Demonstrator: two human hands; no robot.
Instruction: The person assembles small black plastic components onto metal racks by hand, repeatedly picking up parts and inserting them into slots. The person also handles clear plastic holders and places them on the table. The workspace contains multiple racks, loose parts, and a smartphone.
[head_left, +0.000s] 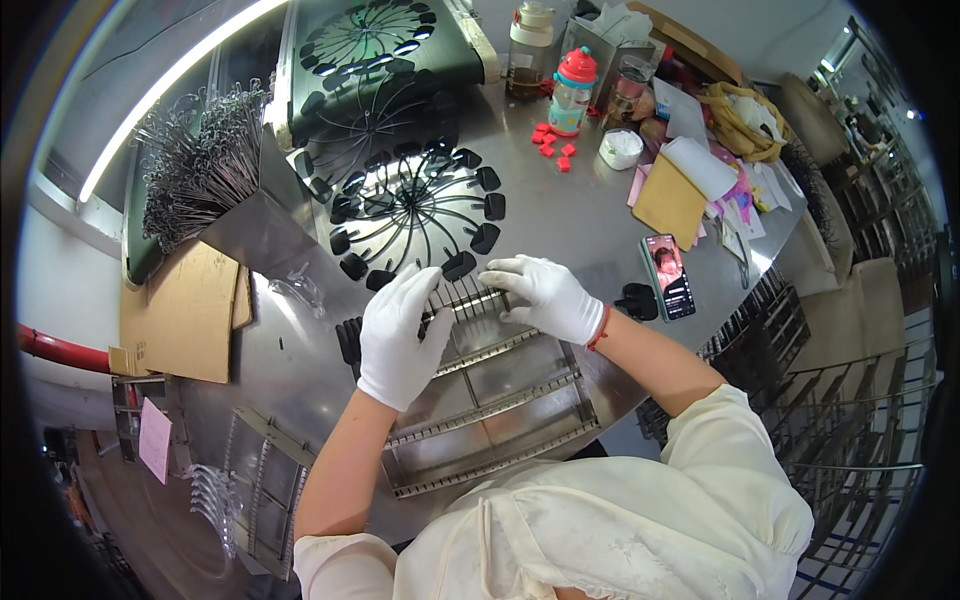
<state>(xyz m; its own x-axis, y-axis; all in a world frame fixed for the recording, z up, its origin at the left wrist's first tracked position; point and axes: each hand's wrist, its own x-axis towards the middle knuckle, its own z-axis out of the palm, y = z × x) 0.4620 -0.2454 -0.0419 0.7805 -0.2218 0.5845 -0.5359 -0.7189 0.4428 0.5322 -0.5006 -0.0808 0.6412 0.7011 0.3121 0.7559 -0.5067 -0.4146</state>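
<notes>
The fingers of both white-gloved hands are loosely bent over the far end of a slotted metal rack (482, 416), with gaps showing between thumbs and fingers; whether either pinches one of the thin stems (468, 300) there, I cannot tell. The left hand (396, 335) stands at the rack's far left corner, palm turned inward, fingers pointing away and thumb apart on the right; its forearm rises steeply from the near edge. The right hand (552, 298) reaches in from the right, back of the glove upward, fingers pointing left, its forearm slanting across from the near right with a red cord (600, 328) at the wrist. Judging by the rack, the work looks only partly done: stems lie across its far end between the hands, some dark paddle-shaped heads (348, 342) jut out at its left, and the nearer slotted bars are bare. Plenty seems left, since a ring of black-headed stems (485, 238) is spread on the metal desk (292, 385) just beyond the hands, with more such fans farther off, up onto a dark green surface (455, 52). Far left, a metal bin (255, 215) is packed with thin wire hooks (205, 165); near left lies another slotted frame (272, 432). To the right of the right hand rests a lit phone (668, 277), and farther off stands a red-capped bottle (573, 95).
</notes>
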